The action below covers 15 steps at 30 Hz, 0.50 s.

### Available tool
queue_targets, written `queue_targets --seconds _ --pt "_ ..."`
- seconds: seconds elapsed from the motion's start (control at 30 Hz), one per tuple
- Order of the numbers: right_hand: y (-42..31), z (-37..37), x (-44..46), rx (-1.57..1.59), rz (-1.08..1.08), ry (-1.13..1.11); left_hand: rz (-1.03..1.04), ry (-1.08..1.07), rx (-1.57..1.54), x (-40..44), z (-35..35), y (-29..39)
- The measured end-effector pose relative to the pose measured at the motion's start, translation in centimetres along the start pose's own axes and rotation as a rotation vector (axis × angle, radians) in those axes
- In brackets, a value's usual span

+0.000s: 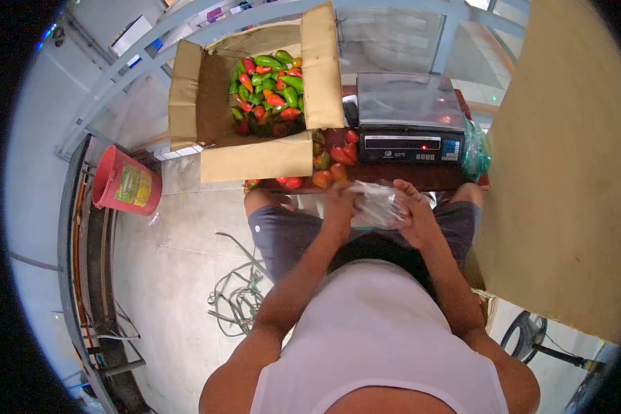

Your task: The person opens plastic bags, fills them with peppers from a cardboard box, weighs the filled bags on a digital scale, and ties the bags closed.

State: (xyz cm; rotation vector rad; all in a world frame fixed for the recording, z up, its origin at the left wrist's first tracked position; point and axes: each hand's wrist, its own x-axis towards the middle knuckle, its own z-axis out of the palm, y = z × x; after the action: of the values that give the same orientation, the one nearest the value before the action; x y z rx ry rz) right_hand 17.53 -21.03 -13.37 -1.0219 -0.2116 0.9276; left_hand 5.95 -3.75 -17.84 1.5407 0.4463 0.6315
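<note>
A clear plastic bag (378, 205) stretches between my hands above my lap. My left hand (339, 207) is closed on its left side, with the fingers slightly blurred. My right hand (415, 214) grips the bag's right side, fingers pointing up. Just beyond my hands, loose red and orange peppers (322, 179) lie on a dark red table (393, 181). An open cardboard box (257, 157) at the upper left holds many green and red peppers (272, 93). A digital weighing scale (412, 146) stands on the table to the right.
A green plastic bag (476, 153) hangs beside the scale. A red bucket (127, 181) stands at the left. Tangled green strapping (236, 295) lies on the floor. A large tan panel (566, 179) rises close on my right. Metal railings run behind the table.
</note>
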Motion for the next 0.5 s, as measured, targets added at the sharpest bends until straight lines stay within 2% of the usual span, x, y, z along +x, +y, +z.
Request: queue_targets --seconds 0.03,0.07,0.1,0.13,0.2,0.23,0.27,0.37,0.43,0.47,0.5 --pt "0.0 -0.2 0.0 -0.078 0.032 -0.034 -0.087 -0.029 -0.192 0.1 0.1 0.0" --pt "-0.2 -0.4 0.3 -0.534 -0.087 0.025 -0.180 -0.042 -0.382 0.1 0.2 -0.1" --pt "-0.2 -0.8 0.3 -0.989 -0.200 0.091 -0.404 -0.099 -0.532 -0.5 0.6 2.2" --pt "-0.1 -1.1 0.3 -1.015 -0.290 0.171 -0.632 -0.156 -0.679 -1.0 1.0 3.7" --pt "-0.2 -1.8 1.1 -1.071 -0.483 0.316 -0.326 -0.231 -0.145 -2.4 2.2 4.2" --pt "0.3 -2.1 1.3 -0.900 -0.427 0.249 -0.168 -0.249 0.117 -3.1 2.5 4.2" --pt "1.1 -2.2 1.5 -0.727 -0.366 0.180 -0.054 -0.128 0.443 -2.6 1.8 0.3" --pt "1.3 -2.0 1.1 -0.134 -0.067 -0.086 -0.652 0.115 -0.118 -0.5 0.8 0.5" --pt "0.5 -1.7 -0.2 0.289 0.182 -0.263 -0.674 0.078 -0.509 -0.3 0.3 0.5" --pt "0.3 -1.2 -0.6 -0.228 0.143 -0.095 -0.682 0.056 -0.702 -0.4 0.1 0.5" --pt "0.8 -1.8 -0.2 -0.562 -0.047 0.012 -0.628 0.003 -0.654 -1.0 0.5 1.6"
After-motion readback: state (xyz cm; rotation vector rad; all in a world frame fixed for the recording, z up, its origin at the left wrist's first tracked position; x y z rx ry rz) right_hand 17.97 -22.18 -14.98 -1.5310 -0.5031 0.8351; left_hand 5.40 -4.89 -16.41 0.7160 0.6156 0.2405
